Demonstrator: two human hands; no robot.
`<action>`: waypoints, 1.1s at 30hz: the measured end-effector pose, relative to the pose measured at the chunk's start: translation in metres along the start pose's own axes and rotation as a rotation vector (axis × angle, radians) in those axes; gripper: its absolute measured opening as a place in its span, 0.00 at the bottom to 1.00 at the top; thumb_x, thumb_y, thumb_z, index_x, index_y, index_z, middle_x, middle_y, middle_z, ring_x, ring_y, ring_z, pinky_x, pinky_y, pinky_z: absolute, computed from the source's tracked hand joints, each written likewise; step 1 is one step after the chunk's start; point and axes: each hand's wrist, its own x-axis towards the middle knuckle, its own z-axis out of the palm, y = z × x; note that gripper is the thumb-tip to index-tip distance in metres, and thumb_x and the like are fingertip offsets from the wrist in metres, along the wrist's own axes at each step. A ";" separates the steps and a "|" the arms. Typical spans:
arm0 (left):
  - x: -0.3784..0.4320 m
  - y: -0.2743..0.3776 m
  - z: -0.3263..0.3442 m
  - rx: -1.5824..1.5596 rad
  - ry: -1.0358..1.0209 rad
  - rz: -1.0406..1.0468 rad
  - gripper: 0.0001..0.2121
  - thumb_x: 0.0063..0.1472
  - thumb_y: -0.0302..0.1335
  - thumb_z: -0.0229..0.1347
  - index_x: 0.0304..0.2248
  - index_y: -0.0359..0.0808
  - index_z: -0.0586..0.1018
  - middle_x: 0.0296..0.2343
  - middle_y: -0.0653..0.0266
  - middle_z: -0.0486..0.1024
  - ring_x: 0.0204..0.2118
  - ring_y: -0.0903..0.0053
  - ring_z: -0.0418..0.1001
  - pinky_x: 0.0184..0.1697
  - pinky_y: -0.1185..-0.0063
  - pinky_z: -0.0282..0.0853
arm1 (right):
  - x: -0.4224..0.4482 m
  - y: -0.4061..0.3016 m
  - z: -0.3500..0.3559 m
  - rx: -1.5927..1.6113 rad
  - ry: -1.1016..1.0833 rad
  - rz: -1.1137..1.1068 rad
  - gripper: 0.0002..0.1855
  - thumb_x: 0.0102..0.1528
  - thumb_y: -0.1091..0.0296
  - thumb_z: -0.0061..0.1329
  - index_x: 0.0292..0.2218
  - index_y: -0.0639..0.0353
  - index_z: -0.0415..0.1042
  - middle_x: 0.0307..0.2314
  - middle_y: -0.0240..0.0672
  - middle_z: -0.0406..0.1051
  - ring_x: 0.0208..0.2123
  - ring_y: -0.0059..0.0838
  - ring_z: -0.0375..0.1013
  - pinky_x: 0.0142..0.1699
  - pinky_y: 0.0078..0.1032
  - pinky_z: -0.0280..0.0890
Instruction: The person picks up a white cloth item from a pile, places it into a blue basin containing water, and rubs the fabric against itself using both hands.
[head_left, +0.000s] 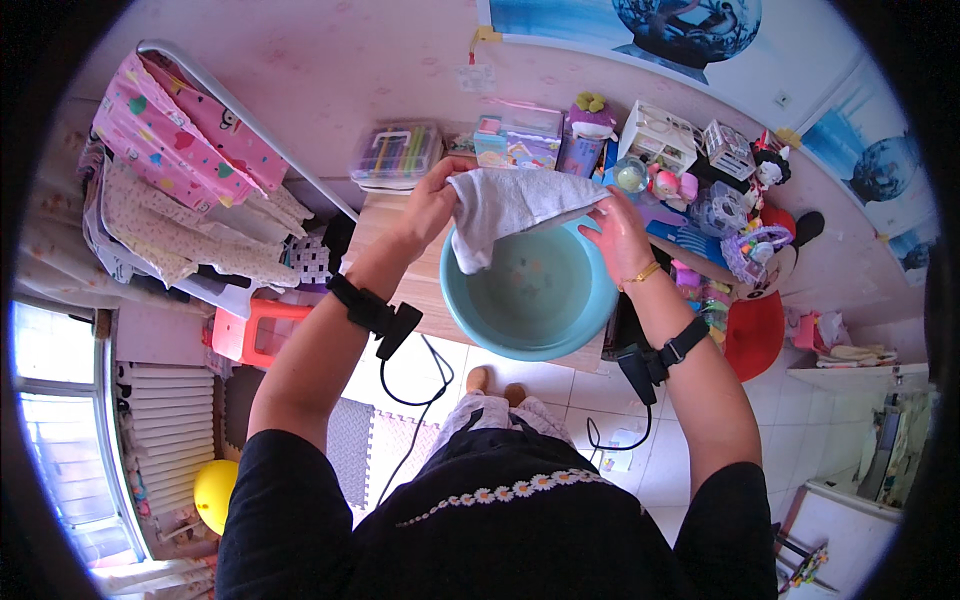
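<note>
A light grey cloth (525, 199) is stretched between my two hands above the far part of a turquoise plastic basin (456, 304). My left hand (435, 201) grips its left end, where a loose corner hangs down over the basin's rim. At the cloth's right end, my right hand (621, 234) pinches the other corner between thumb and fingers. Water (529, 300) fills part of the basin, and its patterned bottom shows through. The basin stands on a wooden table (405, 259), close to the front edge. The cloth hides the basin's far rim.
A clear case of markers (397, 150), boxes (525, 139), a small white drawer unit (660, 139) and toys stand along the wall. Clothes (187, 217) hang at left above a red plastic stool (259, 330). Cables (427, 409) dangle from bands on both my arms.
</note>
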 end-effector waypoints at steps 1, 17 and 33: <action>-0.003 0.004 0.000 -0.043 0.026 -0.057 0.11 0.64 0.27 0.44 0.44 0.37 0.71 0.36 0.69 0.71 0.39 0.80 0.70 0.45 0.80 0.66 | -0.001 -0.004 0.002 0.053 -0.018 0.010 0.12 0.58 0.59 0.43 0.43 0.49 0.68 0.42 0.26 0.69 0.45 0.22 0.66 0.49 0.33 0.60; 0.001 0.064 0.060 0.780 -0.171 0.270 0.18 0.56 0.33 0.60 0.40 0.29 0.75 0.32 0.55 0.77 0.37 0.69 0.76 0.41 0.71 0.68 | -0.005 -0.044 0.049 -0.589 -0.165 -0.364 0.06 0.56 0.72 0.47 0.36 0.63 0.68 0.27 0.25 0.67 0.29 0.13 0.64 0.35 0.14 0.61; 0.022 0.078 0.019 0.203 -0.331 0.085 0.18 0.68 0.37 0.45 0.49 0.32 0.72 0.38 0.69 0.72 0.43 0.83 0.67 0.51 0.80 0.62 | -0.012 -0.052 0.012 -0.575 -0.134 -0.369 0.10 0.59 0.71 0.46 0.42 0.63 0.70 0.31 0.31 0.74 0.33 0.19 0.73 0.39 0.18 0.67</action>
